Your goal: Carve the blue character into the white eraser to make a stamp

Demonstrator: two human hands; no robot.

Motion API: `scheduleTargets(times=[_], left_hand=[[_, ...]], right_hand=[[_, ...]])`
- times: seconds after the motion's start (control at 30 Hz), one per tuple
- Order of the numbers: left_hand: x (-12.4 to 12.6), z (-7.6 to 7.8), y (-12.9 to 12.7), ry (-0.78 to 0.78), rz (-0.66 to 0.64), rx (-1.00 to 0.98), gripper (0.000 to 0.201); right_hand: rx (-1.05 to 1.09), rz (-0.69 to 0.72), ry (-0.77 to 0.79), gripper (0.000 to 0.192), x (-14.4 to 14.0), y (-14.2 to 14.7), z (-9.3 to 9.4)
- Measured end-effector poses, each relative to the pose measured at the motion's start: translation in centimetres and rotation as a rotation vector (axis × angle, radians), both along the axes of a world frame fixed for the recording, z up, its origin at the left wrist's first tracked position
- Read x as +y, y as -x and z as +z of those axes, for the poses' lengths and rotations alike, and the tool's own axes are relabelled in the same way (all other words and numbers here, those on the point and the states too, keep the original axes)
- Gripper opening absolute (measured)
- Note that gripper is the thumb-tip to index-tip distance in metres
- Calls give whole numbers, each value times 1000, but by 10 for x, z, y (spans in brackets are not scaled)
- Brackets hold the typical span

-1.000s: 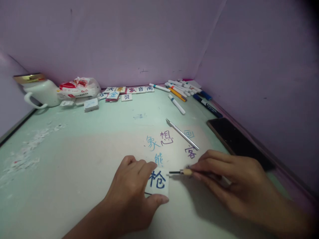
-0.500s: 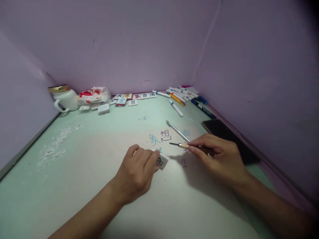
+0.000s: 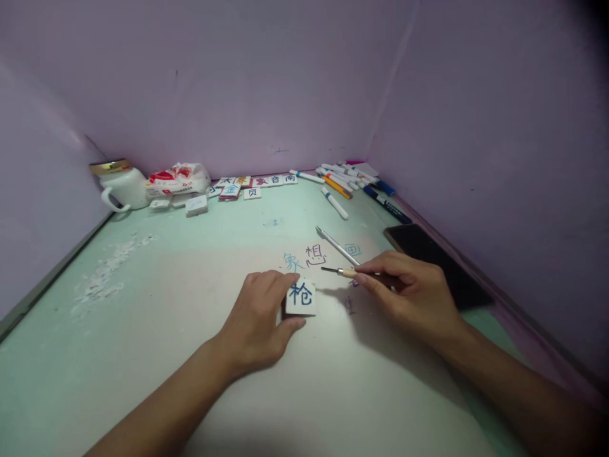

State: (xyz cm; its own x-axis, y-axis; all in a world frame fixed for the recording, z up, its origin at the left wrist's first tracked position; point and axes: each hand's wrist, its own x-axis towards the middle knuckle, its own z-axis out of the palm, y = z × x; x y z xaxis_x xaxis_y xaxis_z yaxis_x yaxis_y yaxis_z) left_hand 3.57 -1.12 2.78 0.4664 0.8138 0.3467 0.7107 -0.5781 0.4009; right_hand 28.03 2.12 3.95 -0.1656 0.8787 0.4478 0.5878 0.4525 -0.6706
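Near the middle of the desk (image 3: 190, 393), a white lettered tile (image 3: 301, 298) sits at the left hand (image 3: 257, 320), forefinger at its upper left corner, thumb just below; I cannot tell whether they grip. Rightward, the right hand (image 3: 412, 289) pinches a thin carving tool (image 3: 348, 273) between its fingers, near a silver pen-shaped tool (image 3: 337, 245).

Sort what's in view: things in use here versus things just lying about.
In use:
white tile, at the left hand
thin tool, in the right hand

Apparently lying about:
silver tool, perhaps a spare
marker pens
phone
packet
lidded mug
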Motion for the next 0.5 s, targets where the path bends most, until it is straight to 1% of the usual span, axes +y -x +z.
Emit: scheduleTargets(times=[0.13, 0.27, 0.4, 0.5], left_hand=[[0, -3, 1, -5, -30, -43, 42], [-2, -1, 3, 14, -63, -63, 49], [-1, -1, 3, 35, -26, -76, 40], [0, -3, 3, 46, -1, -67, 40]], right_hand=[[32, -30, 14, 7, 2, 0, 1], [72, -52, 35, 7, 1, 1, 3], [72, -51, 35, 6, 0, 2, 5], [65, -53, 36, 6, 1, 3, 6]])
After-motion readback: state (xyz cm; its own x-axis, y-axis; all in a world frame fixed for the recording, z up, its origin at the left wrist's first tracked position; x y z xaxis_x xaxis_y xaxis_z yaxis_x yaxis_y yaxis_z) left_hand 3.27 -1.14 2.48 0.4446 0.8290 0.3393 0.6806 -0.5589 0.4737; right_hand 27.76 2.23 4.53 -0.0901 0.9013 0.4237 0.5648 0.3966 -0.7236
